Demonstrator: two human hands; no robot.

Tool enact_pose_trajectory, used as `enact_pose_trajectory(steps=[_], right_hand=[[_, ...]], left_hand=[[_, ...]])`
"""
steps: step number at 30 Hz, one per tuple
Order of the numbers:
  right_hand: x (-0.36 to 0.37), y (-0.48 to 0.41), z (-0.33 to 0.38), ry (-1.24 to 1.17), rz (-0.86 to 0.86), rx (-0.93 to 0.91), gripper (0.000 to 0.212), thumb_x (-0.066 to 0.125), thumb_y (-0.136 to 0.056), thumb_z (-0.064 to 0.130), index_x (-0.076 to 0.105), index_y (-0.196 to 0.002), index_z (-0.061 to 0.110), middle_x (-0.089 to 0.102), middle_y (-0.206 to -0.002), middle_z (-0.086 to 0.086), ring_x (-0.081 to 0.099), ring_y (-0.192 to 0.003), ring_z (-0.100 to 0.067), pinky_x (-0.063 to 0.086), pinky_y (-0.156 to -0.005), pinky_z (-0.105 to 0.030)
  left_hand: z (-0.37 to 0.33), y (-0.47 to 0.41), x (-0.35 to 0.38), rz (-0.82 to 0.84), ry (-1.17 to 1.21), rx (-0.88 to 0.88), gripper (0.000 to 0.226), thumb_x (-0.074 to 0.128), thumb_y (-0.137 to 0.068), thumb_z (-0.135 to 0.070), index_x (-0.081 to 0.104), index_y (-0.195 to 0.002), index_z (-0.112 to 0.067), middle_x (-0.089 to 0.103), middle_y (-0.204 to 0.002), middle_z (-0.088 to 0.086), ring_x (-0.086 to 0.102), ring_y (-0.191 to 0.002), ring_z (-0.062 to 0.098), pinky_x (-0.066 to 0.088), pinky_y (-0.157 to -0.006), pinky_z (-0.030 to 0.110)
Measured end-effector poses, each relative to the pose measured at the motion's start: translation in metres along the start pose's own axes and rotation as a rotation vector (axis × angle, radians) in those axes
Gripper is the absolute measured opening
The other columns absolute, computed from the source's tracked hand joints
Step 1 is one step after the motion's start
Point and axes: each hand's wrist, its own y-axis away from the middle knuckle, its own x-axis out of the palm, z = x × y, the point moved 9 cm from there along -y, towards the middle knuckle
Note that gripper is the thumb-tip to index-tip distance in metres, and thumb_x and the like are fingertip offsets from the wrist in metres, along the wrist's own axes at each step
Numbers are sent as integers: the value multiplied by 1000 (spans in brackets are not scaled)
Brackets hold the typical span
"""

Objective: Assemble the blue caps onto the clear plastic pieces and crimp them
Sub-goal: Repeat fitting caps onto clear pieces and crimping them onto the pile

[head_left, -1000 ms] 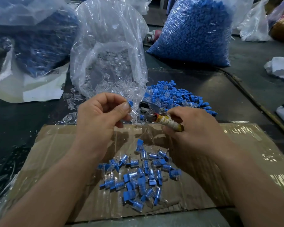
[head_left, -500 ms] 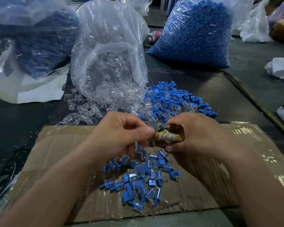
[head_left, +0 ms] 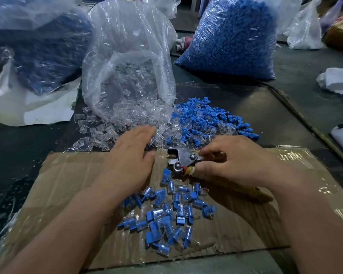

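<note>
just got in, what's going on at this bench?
A person is assembling small parts by hand. The right hand grips the crimping tool at the far edge of the cardboard sheet, nothing visible in its jaws. The left hand is open and flat, stretched toward the clear pieces spilled from the clear bag. Loose blue caps lie piled just right of them. A heap of assembled pieces sits on the sheet between the forearms.

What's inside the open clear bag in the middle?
It holds clear plastic pieces, spilling out of the bag onto the table. Crumpled film hides how far back they go.
</note>
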Motion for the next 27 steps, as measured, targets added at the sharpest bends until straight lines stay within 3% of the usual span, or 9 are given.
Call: enact_pose_trajectory(steps=[2, 4, 6, 10, 15, 19, 22, 24, 27], right_hand=[[-6, 0, -1, -64, -76, 15, 55, 38, -58, 76, 60, -87, 36, 52, -85, 21, 50, -82, 1, 41, -69, -21], [-16, 1, -8, -106, -195, 43, 21, 52, -75, 58, 57, -79, 38, 53, -79, 23, 49, -77, 5, 36, -63, -15], [-28, 3, -17, -122, -332, 71, 11, 57, -82, 46, 58, -77, 36, 55, -74, 22, 50, -71, 6, 33, -59, -14], [-38, 6, -29, -197, -466, 131, 13, 61, -85, 36, 58, -72, 35, 58, -69, 19, 53, -66, 2, 36, -57, -15], [-41, 7, -38, -218, -557, 175, 13, 61, -86, 32, 59, -73, 33, 55, -68, 22, 52, -66, 3, 36, -58, -13], [-36, 0, -35, -190, -538, 148, 8, 61, -87, 23, 68, -90, 24, 51, -73, 22, 48, -69, 7, 33, -61, -8], [-25, -11, -19, -113, -468, 60, 14, 62, -86, 24, 70, -97, 22, 55, -81, 12, 48, -73, 0, 36, -69, -16], [-17, -20, -13, -64, -424, 43, 20, 60, -86, 31, 67, -105, 26, 55, -88, 7, 45, -79, -5, 33, -73, -22], [-5, -30, -15, 2, -339, 88, 39, 55, -87, 39, 54, -126, 31, 42, -90, 8, 39, -87, -8, 29, -77, -24]], left_hand=[[-2, 0, 4, 29, -44, 24, 53, 47, -94, -26, 26, -143, -31, 33, -146, -13, 28, -132, 5, 15, -107, 23], [-1, 0, -2, -15, -23, 11, 46, 54, -91, -24, 43, -135, -30, 51, -131, -10, 44, -113, 6, 31, -99, 26], [-1, 0, -11, -77, 1, 7, 38, 59, -88, -23, 54, -125, -28, 56, -109, -9, 43, -95, 4, 33, -88, 24], [3, -1, -5, -19, -77, -26, 38, 53, -90, -33, 50, -128, -31, 36, -98, -13, 35, -91, 0, 27, -81, 19], [3, 0, -8, -45, -68, -33, 28, 54, -89, -33, 55, -117, -28, 38, -96, -13, 37, -89, 2, 28, -79, 21], [1, 4, -21, -155, 185, -55, 23, 59, -86, -27, 61, -108, -20, 46, -82, -22, 46, -76, -6, 36, -69, 17], [1, 6, -23, -159, 391, -99, 21, 63, -83, -22, 65, -104, -19, 57, -81, -18, 57, -72, -3, 44, -66, 12], [0, 7, -23, -150, 495, -115, 17, 64, -82, -16, 65, -99, -19, 60, -80, -13, 61, -67, -5, 45, -52, 7], [-3, 8, -23, -139, 598, -128, 12, 65, -81, -10, 64, -90, -19, 63, -79, -5, 60, -68, -11, 41, -49, 1]])
